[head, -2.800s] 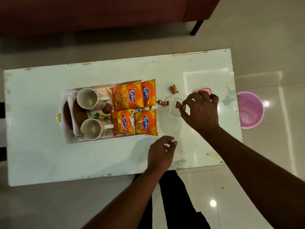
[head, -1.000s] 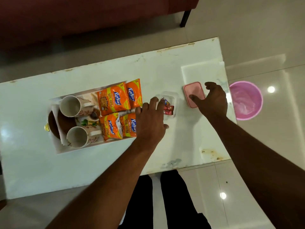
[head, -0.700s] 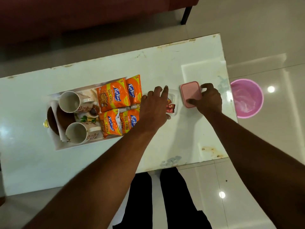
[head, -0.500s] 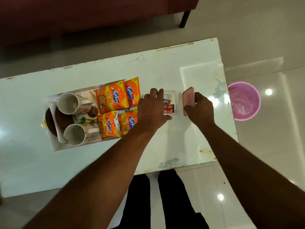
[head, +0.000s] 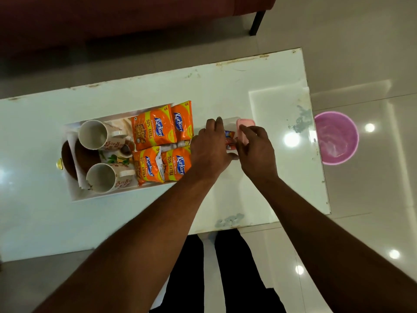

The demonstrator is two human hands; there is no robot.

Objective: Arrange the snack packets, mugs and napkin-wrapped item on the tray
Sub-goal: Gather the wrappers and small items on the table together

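Bare table (head: 279, 177) beside tray (head: 74, 195)

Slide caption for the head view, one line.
Left hand steadies a clear box of sweets while right hand holds a pink lid at the rim, beside the loaded tray.

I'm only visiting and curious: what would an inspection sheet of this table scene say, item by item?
Surface: white glossy table, scuffed at its edges.
Job's things: white rectangular tray holds four orange snack packets, two white mugs and a napkin-wrapped brown item.
Clutter: small clear box of wrapped sweets beside the tray.
Hands: left hand grips the box; right hand holds a pink plastic lid by its rim.
Cables: nothing seen.
Surroundings: pink bucket on shiny tiled floor; dark red sofa behind.
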